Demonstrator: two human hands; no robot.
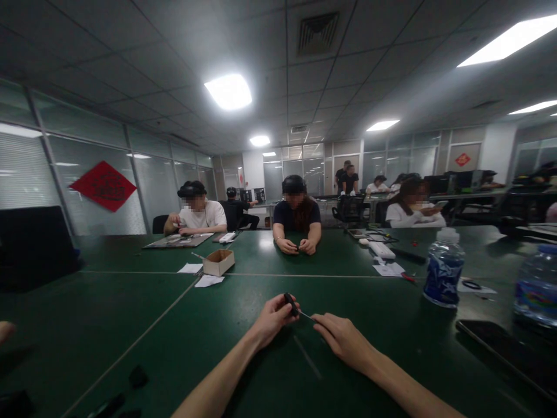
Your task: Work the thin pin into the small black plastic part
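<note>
Above the green table (243, 325), my left hand (276, 316) is closed around a small black part (290, 304), tilted up between thumb and fingers. From that part a thin metal shaft (306, 315) runs to the fingertips of my right hand (342, 337), which pinch it. The shaft looks like a screwdriver's, but I cannot make out a handle. Where the shaft meets the black part is too small to tell.
To the right stand a blue-labelled bottle (444, 270), a second bottle (533, 284) and a phone (500, 348). A small open box (219, 263) sits front left, near papers. Dark pieces (138, 377) lie lower left. Across the table a co-worker (297, 217) handles something small.
</note>
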